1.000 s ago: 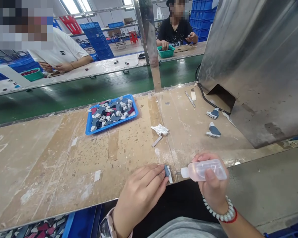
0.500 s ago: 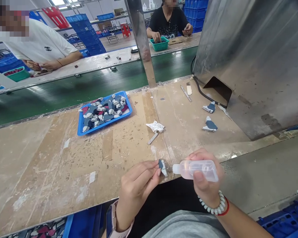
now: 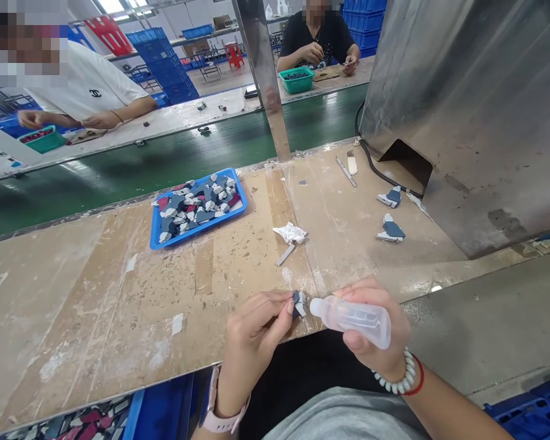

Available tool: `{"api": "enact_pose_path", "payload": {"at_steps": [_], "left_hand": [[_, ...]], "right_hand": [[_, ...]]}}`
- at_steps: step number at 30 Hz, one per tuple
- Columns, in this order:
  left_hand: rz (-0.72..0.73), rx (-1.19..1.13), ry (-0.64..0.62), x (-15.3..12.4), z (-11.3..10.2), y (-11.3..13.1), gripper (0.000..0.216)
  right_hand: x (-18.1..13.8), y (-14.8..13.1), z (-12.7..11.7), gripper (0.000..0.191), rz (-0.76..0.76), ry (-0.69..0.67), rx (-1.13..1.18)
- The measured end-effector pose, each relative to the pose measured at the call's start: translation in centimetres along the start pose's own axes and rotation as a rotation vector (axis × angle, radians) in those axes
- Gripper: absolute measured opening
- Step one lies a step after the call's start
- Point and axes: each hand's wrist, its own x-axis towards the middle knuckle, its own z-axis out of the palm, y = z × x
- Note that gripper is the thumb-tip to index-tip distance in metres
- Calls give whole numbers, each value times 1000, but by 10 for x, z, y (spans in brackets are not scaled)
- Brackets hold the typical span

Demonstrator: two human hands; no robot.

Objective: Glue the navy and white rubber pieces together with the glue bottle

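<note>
Between thumb and fingers, my left hand (image 3: 259, 324) pinches a small dark blue and white piece (image 3: 299, 304) above the table's front edge. My right hand (image 3: 380, 318) is wrapped round a clear plastic squeeze bottle (image 3: 357, 319) holding some clear liquid. The bottle lies nearly level, its white tip pointing left at the piece, close to it; I cannot tell whether they touch. Beyond my hands lie a crumpled white tissue (image 3: 290, 232) and a flat metal strip (image 3: 285, 255). Two similar blue and white pieces (image 3: 391, 228) (image 3: 390, 197) rest to the right.
A blue tray (image 3: 197, 231) of blue, white and maroon pieces sits left of centre. Thin tools (image 3: 347, 172) lie farther back. A metal housing (image 3: 476, 134) stands at right, a metal post (image 3: 268, 91) behind. Across the green conveyor (image 3: 165, 143), two people work beside green baskets (image 3: 297, 83).
The piece in my left hand has turned slightly. The bottle has tilted, its base lower and its tip shifted left and up. Across the conveyor, both people's hands have moved off or nearer their baskets.
</note>
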Motion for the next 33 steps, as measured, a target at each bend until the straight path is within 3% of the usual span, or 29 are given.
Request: {"api": "enact_pose_path", "payload": {"at_steps": [6,12,15,17,19,21,23,27,30,33], "left_hand": [[-43,-33,19,0,0,1,16],[-46,-25,13,-1,0,0,18],[-31,6,-2,-1,-1,-1,19],[-1,38,-12,-2,-1,0,18],[38,74,-14,-6,-1,2,14],[91,141,-1,-12,0,2,10],[146,247,10,-20,1,2,19],[185,359,48,-30,5,1,25],[156,364,51,-29,5,3,21],[125,441,32,-25,2,9,21]], "right_hand": [[13,-8,-1,30,-149,-36,-87],[10,-6,-1,29,-118,-30,-44],[5,-3,-1,29,91,177,111],[5,2,-4,29,342,342,255],[9,8,-10,35,580,399,360],[12,14,-18,45,724,345,394],[15,18,-25,51,754,248,370],[15,21,-32,46,600,88,246],[16,23,-32,56,510,-53,132],[19,28,-34,65,516,-178,-166]]}}
